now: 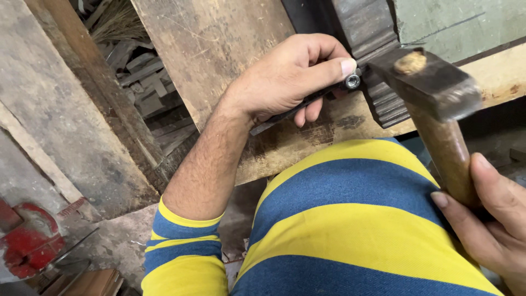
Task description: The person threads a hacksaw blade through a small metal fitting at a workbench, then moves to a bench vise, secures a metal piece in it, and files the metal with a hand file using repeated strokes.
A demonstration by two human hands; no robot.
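Observation:
My left hand [285,77] grips a thin dark metal chisel [307,101], its struck end [352,82] pointing right beside a dark carved piece of wood [378,93]. My right hand [490,214] holds the wooden handle [446,159] of a hammer. The hammer's dark steel head [433,82] hangs just right of the chisel's end, close to it. The chisel's tip is hidden under my left hand. My yellow and blue striped sleeve [183,252] and shirt [350,219] fill the lower frame.
A worn wooden plank [213,44] lies under my left hand. A pale board [493,77] runs along the right. Scrap wood pieces [142,77] are piled at the upper left. A red metal vise [27,241] sits at the lower left on a grey slab [55,109].

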